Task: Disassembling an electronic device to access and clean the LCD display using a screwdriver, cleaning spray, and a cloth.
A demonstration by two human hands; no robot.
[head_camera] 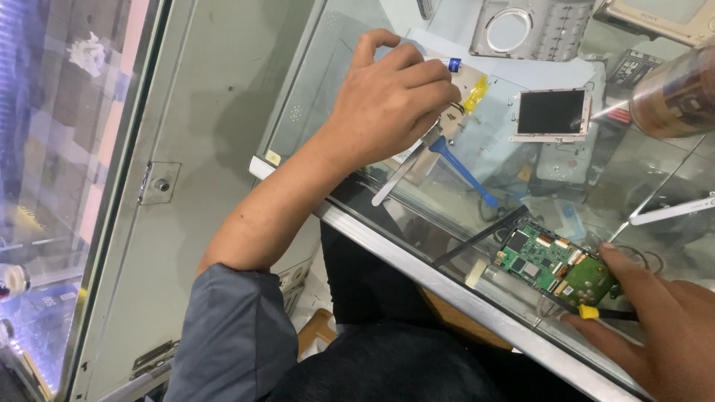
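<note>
My left hand [387, 100] reaches over the glass counter [335, 82] and grips silver tweezers [406, 167], whose ends stick out below the palm. Its fingertips rest on a small pale part carrying a blue cylinder [454, 65] and a yellow strip [477, 93]. My right hand [655, 335], at the lower right, pinches a green circuit board [551, 264] by its near corner, beside a small yellow piece [588, 311]. The board lies flat on the glass by the metal counter edge [417, 260].
A blue-handled tool [465, 173] lies on the glass below my left hand. A small display panel [551, 112], a silver camera shell [529, 26], a brown tape roll [674, 93] and a white tool [670, 211] lie further out. A black strip [477, 237] runs beside the board.
</note>
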